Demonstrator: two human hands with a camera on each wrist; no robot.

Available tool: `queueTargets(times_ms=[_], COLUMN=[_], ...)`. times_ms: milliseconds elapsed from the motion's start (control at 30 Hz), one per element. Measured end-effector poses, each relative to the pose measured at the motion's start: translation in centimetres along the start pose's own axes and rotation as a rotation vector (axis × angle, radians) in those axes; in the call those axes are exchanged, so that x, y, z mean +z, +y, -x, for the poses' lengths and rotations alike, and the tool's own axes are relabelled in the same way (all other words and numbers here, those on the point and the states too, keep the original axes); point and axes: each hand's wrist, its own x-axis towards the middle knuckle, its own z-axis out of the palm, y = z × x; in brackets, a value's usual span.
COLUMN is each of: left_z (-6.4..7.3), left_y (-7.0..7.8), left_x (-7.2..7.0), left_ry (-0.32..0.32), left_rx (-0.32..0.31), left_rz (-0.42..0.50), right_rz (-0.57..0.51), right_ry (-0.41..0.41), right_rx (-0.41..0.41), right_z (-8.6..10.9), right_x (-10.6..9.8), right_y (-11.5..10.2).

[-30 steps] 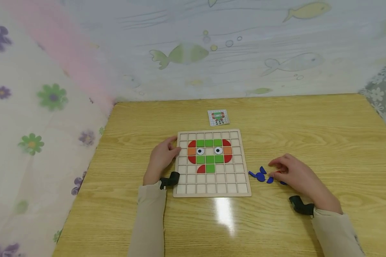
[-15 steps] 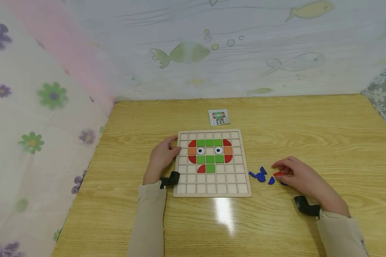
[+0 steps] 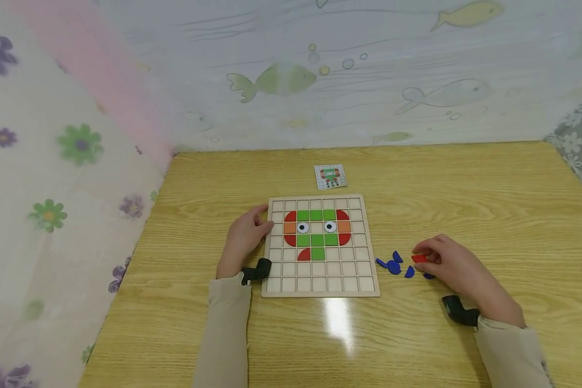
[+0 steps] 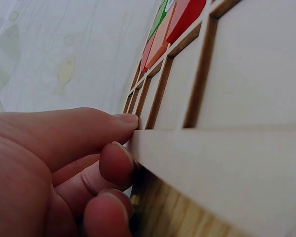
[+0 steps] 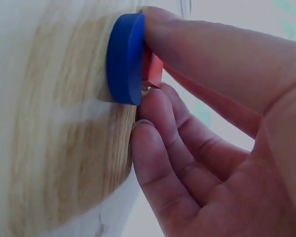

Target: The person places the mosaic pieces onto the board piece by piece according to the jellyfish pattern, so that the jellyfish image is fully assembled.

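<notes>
My left hand [image 3: 244, 237] holds the left edge of a wooden grid board [image 3: 320, 295]; in the left wrist view the thumb lies on the rim, with curled fingertips against its side. On the board, red, green and orange pieces and two round eye pieces [image 3: 330, 227] form a face. To the right of the board, my right hand [image 3: 453, 264] pinches a red puzzle piece [image 3: 419, 259] between thumb and fingers, its exact shape partly hidden. A blue half-round piece [image 5: 126, 59] shows in front of it in the right wrist view.
Several blue pieces lie between board and right hand, among them a disc [image 3: 394, 267] and a short bar [image 3: 381, 263]. Behind the board is a small picture card [image 3: 331, 177] showing a similar figure. The table [image 3: 184, 183] meets the wall at the back.
My right hand has shifted slightly right, away from the blue pieces, and the red piece in its fingertips shows more plainly. The left hand and board have stayed put.
</notes>
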Motion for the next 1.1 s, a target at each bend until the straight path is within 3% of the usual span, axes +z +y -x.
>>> queueTargets(times_ms=[167,467,700,867,1100], left_z=[0.0,-0.2,-0.3,-0.3,-0.3], left_y=[0.0,-0.3,-0.3,-0.2,-0.2], left_x=[0.0,0.2,0.1,0.1,0.1], left_ry=[0.001,0.009,0.006,0.007,0.007], left_rx=[-0.001,0.000,0.009,0.006,0.002], left_rz=[-0.001,-0.005,-0.019,-0.020,-0.025], right_rz=[0.053,0.050,0.084,0.063,0.013], right_ry=[0.032,0.050,0.125,0.202,0.205], right_rx=[-0.006,-0.008,-0.031,-0.069,-0.062], right_z=[0.0,0.0,0.0,-0.6,-1.8], right_x=[0.1,-0.1,0.0,0.4,0.8], right_y=[-0.2,-0.3,-0.4,-1.2,-2.7])
